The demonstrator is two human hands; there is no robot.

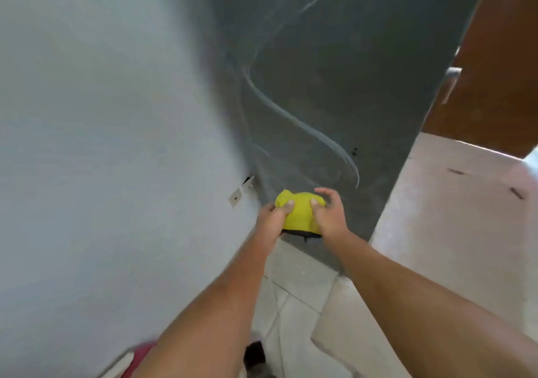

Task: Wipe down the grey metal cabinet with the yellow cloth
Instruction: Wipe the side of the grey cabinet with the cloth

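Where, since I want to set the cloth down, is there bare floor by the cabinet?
Free: the pale floor between the grey cabinet and the brown door, and the tiles below the cabinet's base. Crowded: the corner by the wall, where left hand and right hand grip the yellow cloth.

Bare left forearm, bare right forearm, left grip, right grip, short thumbnails
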